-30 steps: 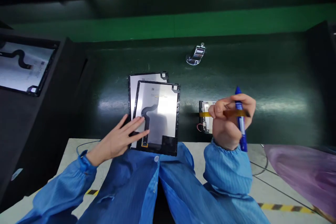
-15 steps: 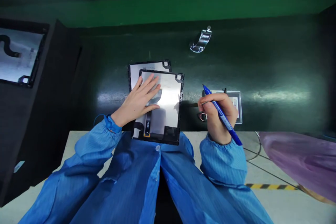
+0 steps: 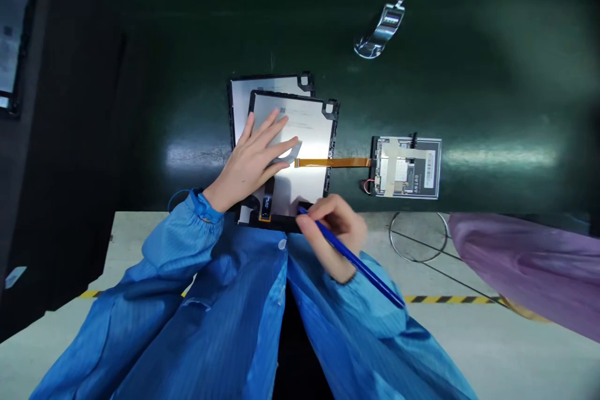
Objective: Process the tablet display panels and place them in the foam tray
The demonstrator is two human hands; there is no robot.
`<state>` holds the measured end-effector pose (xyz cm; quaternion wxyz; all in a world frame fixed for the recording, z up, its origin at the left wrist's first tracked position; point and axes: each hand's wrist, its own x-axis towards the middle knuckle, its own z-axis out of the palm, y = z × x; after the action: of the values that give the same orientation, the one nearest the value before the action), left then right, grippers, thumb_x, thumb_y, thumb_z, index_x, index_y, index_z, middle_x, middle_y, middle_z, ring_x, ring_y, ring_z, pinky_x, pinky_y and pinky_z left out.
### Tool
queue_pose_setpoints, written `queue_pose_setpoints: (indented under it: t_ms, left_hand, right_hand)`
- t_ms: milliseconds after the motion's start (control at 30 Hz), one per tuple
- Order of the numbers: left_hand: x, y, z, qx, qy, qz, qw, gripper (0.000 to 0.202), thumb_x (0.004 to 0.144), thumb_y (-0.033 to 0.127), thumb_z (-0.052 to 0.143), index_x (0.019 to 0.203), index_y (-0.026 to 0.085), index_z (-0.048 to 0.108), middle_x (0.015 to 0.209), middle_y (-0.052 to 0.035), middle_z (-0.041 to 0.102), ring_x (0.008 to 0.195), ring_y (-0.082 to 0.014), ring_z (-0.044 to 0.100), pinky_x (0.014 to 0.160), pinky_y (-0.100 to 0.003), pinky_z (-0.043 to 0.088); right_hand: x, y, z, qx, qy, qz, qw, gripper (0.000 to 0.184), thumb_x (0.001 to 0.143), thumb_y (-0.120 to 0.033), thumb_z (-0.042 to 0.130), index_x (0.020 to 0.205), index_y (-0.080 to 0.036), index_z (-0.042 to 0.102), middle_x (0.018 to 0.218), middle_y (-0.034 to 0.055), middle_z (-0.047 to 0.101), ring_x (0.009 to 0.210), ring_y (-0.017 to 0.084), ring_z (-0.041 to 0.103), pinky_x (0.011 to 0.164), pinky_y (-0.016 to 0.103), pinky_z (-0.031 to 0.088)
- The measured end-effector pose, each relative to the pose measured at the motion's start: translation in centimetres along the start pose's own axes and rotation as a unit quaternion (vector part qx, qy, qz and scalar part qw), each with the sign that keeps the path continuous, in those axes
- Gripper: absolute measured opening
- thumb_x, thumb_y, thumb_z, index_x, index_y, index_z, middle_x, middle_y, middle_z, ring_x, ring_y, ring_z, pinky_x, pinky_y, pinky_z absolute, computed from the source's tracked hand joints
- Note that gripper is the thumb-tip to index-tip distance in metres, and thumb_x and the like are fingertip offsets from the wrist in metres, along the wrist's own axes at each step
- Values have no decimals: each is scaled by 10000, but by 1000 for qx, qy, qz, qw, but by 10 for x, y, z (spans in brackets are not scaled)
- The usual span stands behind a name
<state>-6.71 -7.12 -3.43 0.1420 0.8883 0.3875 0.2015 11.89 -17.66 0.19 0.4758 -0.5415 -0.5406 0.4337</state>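
Note:
My left hand (image 3: 253,159) lies with fingers spread on the silvery back of a tablet screen panel (image 3: 309,128). Beneath that panel a second screen panel (image 3: 241,92) sticks out at the upper left. Between thumb and fingers my right hand (image 3: 340,231) grips a blue pen (image 3: 360,267), slanted, its tip at the lower edge of the upper panel. Whether the tip touches cannot be made out. An orange ribbon cable (image 3: 351,162) runs from the upper panel to a small taped circuit board unit (image 3: 429,169) on the right.
A shiny metal tape dispenser (image 3: 382,31) stands at the back of the dark green bench (image 3: 492,106). On the left rises a black box (image 3: 70,106) with another panel (image 3: 12,37) on top. Someone's purple sleeve (image 3: 515,256) is at the right.
My right hand has moved left and down with the pen, from over the circuit board unit to the upper panel's lower edge. The ribbon cable now shows over the panel. My view has tilted down.

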Motion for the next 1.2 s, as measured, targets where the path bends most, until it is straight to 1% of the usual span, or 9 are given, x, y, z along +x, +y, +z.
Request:
queue_pose_setpoints:
  t_ms: [133, 300, 433, 733, 867, 933, 1033, 1100, 1200]
  left_hand:
    - [-2, 1, 3, 0, 17, -32, 999, 398, 1000, 301, 528, 1388, 219, 557, 1583, -146, 406, 1514, -343, 262, 1217, -685, 119]
    - [-3, -1, 4, -22, 14, -59, 998, 386, 1015, 278, 495, 1398, 283, 546, 1596, -83, 401, 1520, -311, 259, 1226, -670, 148]
    - [-2, -1, 5, -30, 14, -60, 998, 369, 1026, 283, 469, 1382, 262, 560, 1591, -93, 407, 1512, -294, 285, 1234, -652, 160]
    - [-2, 0, 5, -33, 6, -68, 997, 373, 1027, 278, 451, 1387, 277, 548, 1599, -65, 397, 1519, -285, 265, 1237, -649, 148]
    - [-2, 1, 5, -46, 4, -75, 996, 382, 1031, 293, 435, 1402, 288, 527, 1601, -56, 395, 1519, -288, 264, 1236, -651, 129]
    - [-3, 1, 6, -47, 9, -75, 996, 397, 1034, 331, 432, 1418, 264, 504, 1598, -75, 396, 1517, -291, 267, 1239, -638, 127]
    - [-4, 1, 6, -33, 21, -77, 996, 406, 1035, 403, 414, 1398, 252, 514, 1562, -87, 447, 1500, -287, 312, 1245, -615, 138]
    - [-4, 1, 3, -24, 28, -73, 997, 423, 1036, 450, 385, 1387, 260, 525, 1542, -84, 473, 1487, -288, 341, 1248, -611, 128]
    - [-2, -1, -1, -22, 31, -67, 997, 508, 1034, 500, 356, 1471, 255, 442, 1582, -97, 419, 1509, -307, 286, 1243, -622, 97]
  right_hand:
    - [-6, 18, 27, -9, 17, 58, 998, 323, 867, -381, 689, 704, -228, 456, 491, -98, 424, 412, 63, 349, 412, 209, 267]
    - [-1, 22, 33, -96, 8, 20, 995, 409, 919, -298, 588, 612, -218, 330, 509, -88, 311, 439, 58, 315, 460, 213, 286]
    - [0, 16, 35, -139, -24, -25, 990, 367, 894, -215, 565, 610, -219, 332, 501, -88, 329, 429, 57, 338, 461, 210, 303]
    - [-2, 20, 38, -191, -48, -79, 977, 343, 912, -183, 555, 646, -221, 343, 519, -83, 392, 429, 57, 366, 465, 224, 317]
    - [-4, 20, 36, -158, -13, -64, 985, 356, 895, -158, 581, 634, -217, 347, 508, -89, 364, 418, 53, 351, 438, 217, 292]
    - [-2, 16, 31, -112, 38, -48, 992, 352, 899, -187, 619, 640, -221, 383, 509, -92, 395, 416, 58, 354, 431, 215, 305]
    - [11, 11, 12, -57, 100, -88, 989, 218, 869, -284, 719, 744, -239, 546, 638, -58, 584, 523, 98, 521, 513, 248, 430]
    - [26, 10, -9, -74, 118, -115, 984, 95, 918, -358, 670, 910, -267, 643, 778, -15, 680, 600, 141, 592, 566, 307, 477]
    - [51, 20, -49, -169, 95, -103, 976, 189, 1018, -365, 498, 1082, -299, 663, 946, 39, 728, 711, 188, 647, 652, 375, 508]
